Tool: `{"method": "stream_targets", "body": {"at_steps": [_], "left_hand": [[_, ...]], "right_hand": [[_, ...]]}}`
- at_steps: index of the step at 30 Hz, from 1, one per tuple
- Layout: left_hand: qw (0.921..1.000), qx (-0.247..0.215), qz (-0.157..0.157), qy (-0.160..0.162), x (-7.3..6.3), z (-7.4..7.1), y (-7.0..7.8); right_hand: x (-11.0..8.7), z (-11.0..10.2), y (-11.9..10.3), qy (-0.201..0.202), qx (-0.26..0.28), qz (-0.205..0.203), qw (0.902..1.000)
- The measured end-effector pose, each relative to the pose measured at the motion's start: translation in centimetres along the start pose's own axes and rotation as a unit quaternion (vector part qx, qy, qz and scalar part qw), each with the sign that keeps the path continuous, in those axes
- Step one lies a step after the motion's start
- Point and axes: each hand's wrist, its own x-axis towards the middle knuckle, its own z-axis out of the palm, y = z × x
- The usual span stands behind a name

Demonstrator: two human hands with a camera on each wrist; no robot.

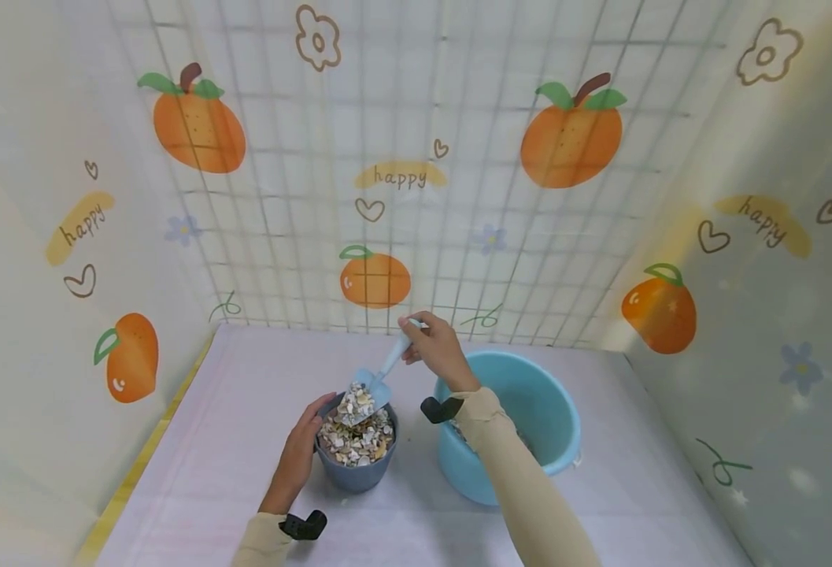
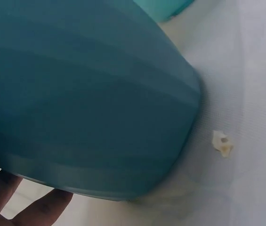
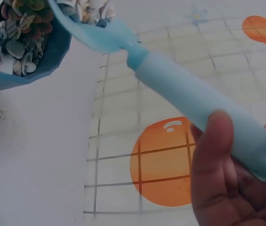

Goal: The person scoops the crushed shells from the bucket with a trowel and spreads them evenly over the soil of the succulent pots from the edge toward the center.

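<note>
Blue-grey flowerpot [image 1: 356, 475], filled with shell pieces, stands on the cloth-covered table. Small succulent leaves [image 3: 34, 18] show among its shells in the right wrist view. My left hand [image 1: 298, 453] holds the pot's left side, with fingers [image 2: 43, 207] curved along the rim. Above the pot, my right hand [image 1: 442, 350] grips the handle of a light blue scoop [image 3: 189, 94]. The tilted scoop bears a heap of shell pieces [image 1: 356, 402], its lip low over the pot's filling.
A large light blue bucket [image 1: 560, 409] stands right of the pot, partly hidden by my right forearm; shell bits lie inside. One loose shell fragment [image 2: 222, 144] lies on the cloth beside the pot. Printed curtains [image 1: 302, 236] over a wire grid rise behind the table.
</note>
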Motion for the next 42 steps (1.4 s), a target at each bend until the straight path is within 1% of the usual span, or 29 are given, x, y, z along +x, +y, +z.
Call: {"method": "stream_targets", "body": {"at_steps": [4, 8, 12, 14, 17, 23, 30, 33, 42], "left_hand": [[1.0000, -0.003, -0.005, 0.000, -0.4, -0.1, -0.2], [1.0000, 0.001, 0.000, -0.002, -0.5, -0.1, -0.3], [0.9999, -0.003, 0.009, -0.004, 0.0, -0.3, -0.3], [0.9999, -0.006, 0.012, -0.006, 0.5, -0.3, -0.1], [0.9999, -0.008, 0.010, -0.007, 0.7, -0.4, -0.1], [0.9999, -0.006, -0.011, -0.006, 0.4, -0.4, -0.2], [0.9999, -0.011, -0.008, -0.006, 0.3, -0.3, -0.3], [0.9998, -0.013, -0.012, -0.006, 0.2, -0.3, -0.3], [0.9998, -0.015, -0.007, -0.005, 0.2, -0.3, -0.4]], "right_hand": [[-0.3, 0.3, 0.2, -0.015, -0.002, 0.001, 0.9999], [-0.2, 0.4, 0.1, -0.028, 0.003, 0.004, 0.9996], [0.1, 0.4, -0.2, -0.026, 0.013, -0.006, 0.9996], [0.3, 0.1, -0.4, -0.024, 0.015, -0.014, 0.9995], [0.5, 0.0, -0.6, -0.027, 0.013, -0.015, 0.9994], [0.3, 0.2, -0.6, -0.031, 0.011, -0.007, 0.9994], [0.1, 0.3, -0.5, -0.027, 0.017, -0.009, 0.9995], [0.0, 0.3, -0.6, -0.027, 0.021, -0.011, 0.9994], [-0.1, 0.2, -0.7, -0.020, 0.008, -0.011, 0.9997]]}}
